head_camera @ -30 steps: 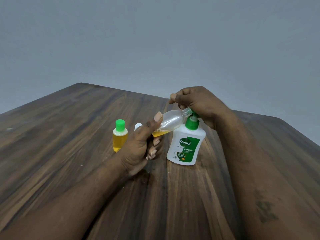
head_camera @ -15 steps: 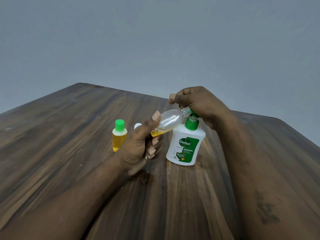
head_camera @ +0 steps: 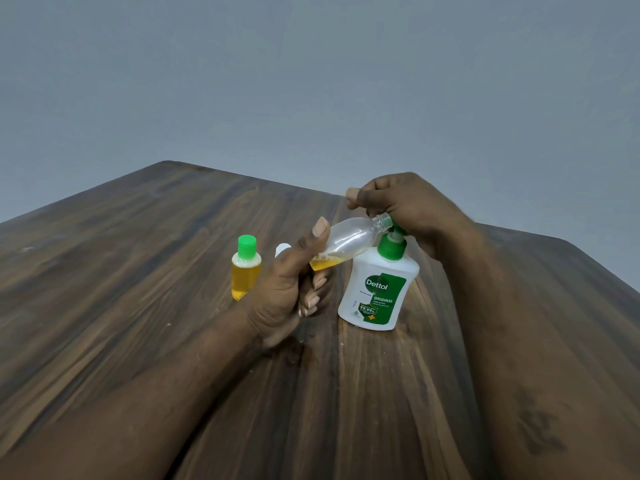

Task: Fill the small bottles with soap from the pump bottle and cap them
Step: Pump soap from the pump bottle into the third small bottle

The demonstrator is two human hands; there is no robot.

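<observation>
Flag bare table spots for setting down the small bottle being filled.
Free: wooden table left of the capped small bottle, and the far stretch behind it toward the corner; also the near side, in front of the Dettol pump bottle. Crowded: between those two bottles, where the left hand holds the open small bottle under the right hand.

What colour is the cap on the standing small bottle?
The cap is green; head view.

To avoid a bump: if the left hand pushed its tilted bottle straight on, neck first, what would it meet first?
Most likely the green pump head under the right hand: the small bottle in the left hand has its open neck at the nozzle. Whether they touch is unclear.
</observation>
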